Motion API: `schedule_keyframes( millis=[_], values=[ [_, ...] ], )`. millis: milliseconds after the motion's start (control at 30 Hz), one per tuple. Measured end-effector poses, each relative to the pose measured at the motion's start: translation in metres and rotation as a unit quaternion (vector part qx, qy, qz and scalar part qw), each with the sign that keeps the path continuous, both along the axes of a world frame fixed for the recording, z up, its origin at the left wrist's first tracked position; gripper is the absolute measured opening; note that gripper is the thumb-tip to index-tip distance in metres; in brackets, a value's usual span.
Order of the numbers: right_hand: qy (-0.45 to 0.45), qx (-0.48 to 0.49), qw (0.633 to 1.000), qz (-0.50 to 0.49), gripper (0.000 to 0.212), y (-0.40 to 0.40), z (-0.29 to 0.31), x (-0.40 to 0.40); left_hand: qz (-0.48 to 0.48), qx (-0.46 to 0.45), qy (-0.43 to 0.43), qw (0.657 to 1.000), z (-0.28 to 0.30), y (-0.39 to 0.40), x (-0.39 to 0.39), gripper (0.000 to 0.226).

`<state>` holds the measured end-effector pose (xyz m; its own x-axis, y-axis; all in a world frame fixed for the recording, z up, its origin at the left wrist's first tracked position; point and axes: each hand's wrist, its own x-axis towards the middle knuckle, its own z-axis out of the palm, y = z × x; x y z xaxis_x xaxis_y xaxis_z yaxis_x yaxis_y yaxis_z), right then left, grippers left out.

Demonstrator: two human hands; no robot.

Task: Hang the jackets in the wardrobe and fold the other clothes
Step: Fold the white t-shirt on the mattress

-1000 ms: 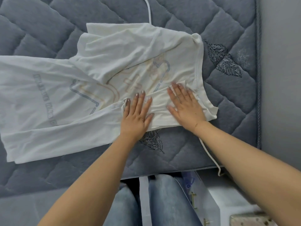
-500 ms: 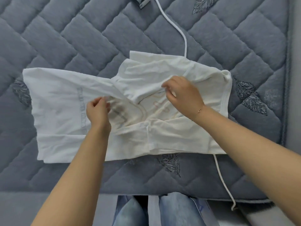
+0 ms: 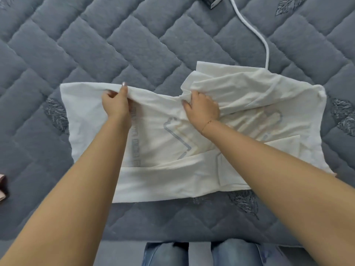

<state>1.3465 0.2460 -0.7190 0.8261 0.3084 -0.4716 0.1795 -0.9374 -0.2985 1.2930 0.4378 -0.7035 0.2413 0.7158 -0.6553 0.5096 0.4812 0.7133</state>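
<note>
Bare forearms, thin bracelet [image 3: 207,125] at the right wrist, blue jeans [image 3: 203,254], polished nails.

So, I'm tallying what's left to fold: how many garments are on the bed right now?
2. A white T-shirt lies mid-bed, its far edge gripped by the left hand and right hand. A pink item, seemingly clothing, peeks in at the left edge. Others may lie out of frame.

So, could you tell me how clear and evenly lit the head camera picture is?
Head view: soft, even light, no glare on the white shirt; wide-angle bending stretches the forearms near the bottom edge; left hand and right hand fairly sharp, shirt print faint.
</note>
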Motion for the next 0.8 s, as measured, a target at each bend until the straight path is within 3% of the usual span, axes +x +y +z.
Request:
schedule_keyframes(
  millis=[67,133,200,300,400,467,633,733,800],
  values=[
    [0.009,0.093,0.992,-0.078,0.027,-0.011,0.005,-0.005,0.009,-0.030,-0.021,0.999,0.000,0.011,0.000,0.013],
    [-0.010,0.219,0.947,-0.235,0.023,-0.026,0.019,-0.019,0.020,-0.070,-0.052,0.996,0.003,0.018,-0.005,0.006],
    [-0.043,0.317,0.855,-0.408,0.012,-0.042,0.039,-0.036,0.032,-0.104,-0.103,0.989,0.013,0.016,-0.018,0.015],
    [-0.053,0.416,0.686,-0.594,0.007,-0.072,0.063,-0.069,0.072,-0.158,-0.146,0.974,0.028,0.001,-0.056,0.036],
    [-0.048,0.451,0.544,-0.706,0.011,-0.096,0.074,-0.110,0.127,-0.225,-0.169,0.951,0.037,-0.026,-0.103,0.021],
    [-0.039,0.460,0.481,-0.745,0.021,-0.108,0.073,-0.136,0.156,-0.253,-0.163,0.941,0.037,-0.042,-0.124,0.019],
    [0.020,0.456,0.378,-0.806,0.039,-0.115,0.057,-0.170,0.144,-0.287,-0.129,0.938,0.031,-0.047,-0.138,0.017],
    [0.048,0.439,0.362,-0.821,0.038,-0.118,0.047,-0.170,0.156,-0.278,-0.141,0.937,0.027,-0.030,-0.131,0.026],
    [0.071,0.415,0.382,-0.823,0.034,-0.123,0.043,-0.168,0.178,-0.266,-0.149,0.936,0.025,-0.017,-0.128,0.034]
  ],
)
